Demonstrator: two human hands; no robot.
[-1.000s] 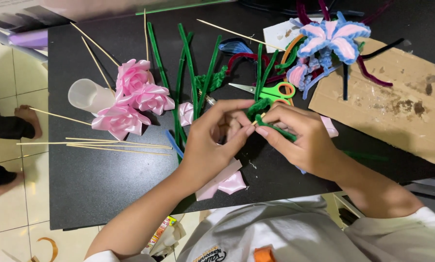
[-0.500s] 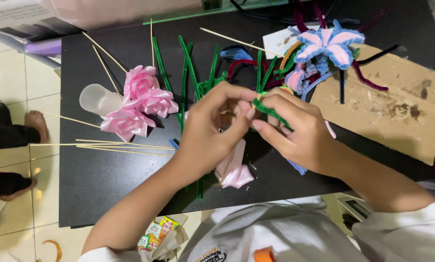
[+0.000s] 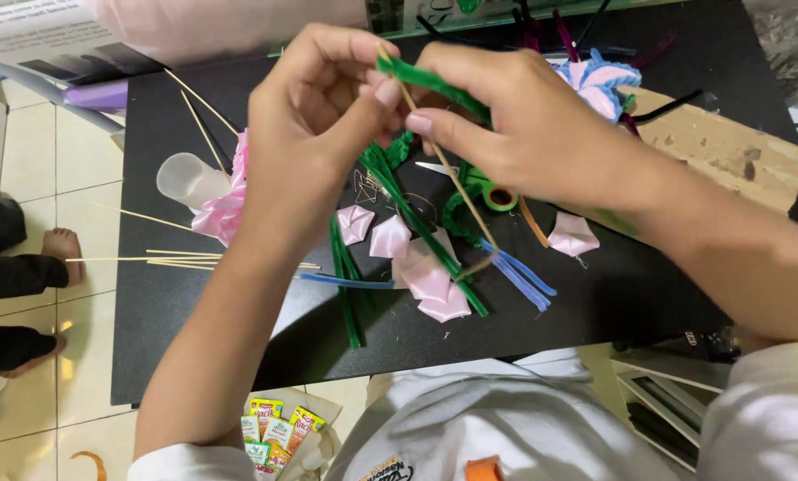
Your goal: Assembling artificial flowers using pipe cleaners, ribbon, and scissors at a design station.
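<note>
My left hand (image 3: 314, 116) and my right hand (image 3: 515, 120) are raised close to the camera over a black mat (image 3: 203, 347). Together they pinch a thin wooden skewer (image 3: 448, 174) with a green pipe cleaner (image 3: 439, 85) wrapped at its top end. The skewer slants down to the right, and its lower tip hangs above pink satin petals (image 3: 417, 267) on the mat. More green pipe cleaners (image 3: 350, 285) lie below my left hand.
A pink ribbon flower (image 3: 225, 209) and a clear plastic cup (image 3: 185, 178) sit at the left, with loose skewers (image 3: 181, 258). Blue pipe cleaners (image 3: 519, 272), green scissors (image 3: 488, 191), a blue-pink flower (image 3: 595, 80) and brown cardboard (image 3: 728, 156) lie right. Another person's feet (image 3: 56, 245) rest on the tiled floor.
Both hands have risen from the mat toward the camera with the skewer and green pipe cleaner. The pink petals that were under my hands now show.
</note>
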